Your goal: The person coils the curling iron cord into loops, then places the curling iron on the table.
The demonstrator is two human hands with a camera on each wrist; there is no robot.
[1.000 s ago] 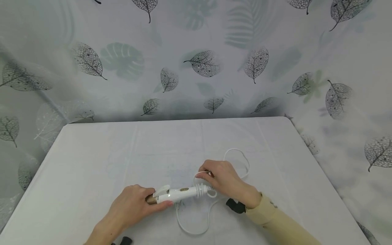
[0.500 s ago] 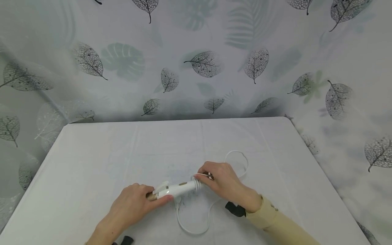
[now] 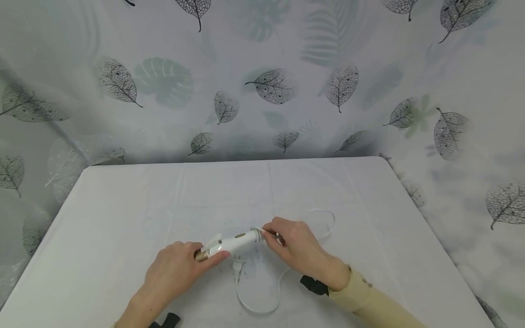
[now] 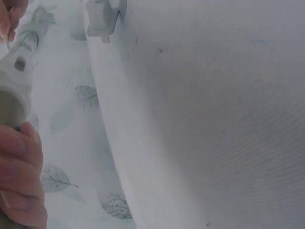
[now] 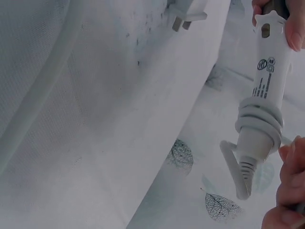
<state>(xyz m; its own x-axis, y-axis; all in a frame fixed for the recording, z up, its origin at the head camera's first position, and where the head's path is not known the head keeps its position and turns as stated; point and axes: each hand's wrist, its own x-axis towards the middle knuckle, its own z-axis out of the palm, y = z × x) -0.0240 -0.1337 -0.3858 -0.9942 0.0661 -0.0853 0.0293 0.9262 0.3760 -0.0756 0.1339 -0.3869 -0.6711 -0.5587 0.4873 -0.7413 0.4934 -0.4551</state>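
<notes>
My left hand (image 3: 174, 269) grips a white curling iron (image 3: 238, 241) at its gold barrel, thumb along the near side of the handle. In the right wrist view several turns of white cord (image 5: 259, 119) circle the handle's end, and the cord bends back sharply from its ribbed sleeve. My right hand (image 3: 297, 241) pinches the cord right beside these turns; its curled fingers partly hide the handle's end in the head view. Below the iron lies the two-pin plug (image 3: 237, 266), apart from both hands.
Slack cord (image 3: 262, 313) curves over the white tabletop (image 3: 164, 196) near me, and another loop (image 3: 333, 223) lies beyond my right hand. Black wrist straps (image 3: 314, 284) sit under the wrists. A leaf-patterned curtain (image 3: 270, 118) hangs behind and beside the table.
The iron's handle end has swung up and away from me, showing the plug beneath it. My right hand has carried the cord around the handle's end, and the far loop has become smaller.
</notes>
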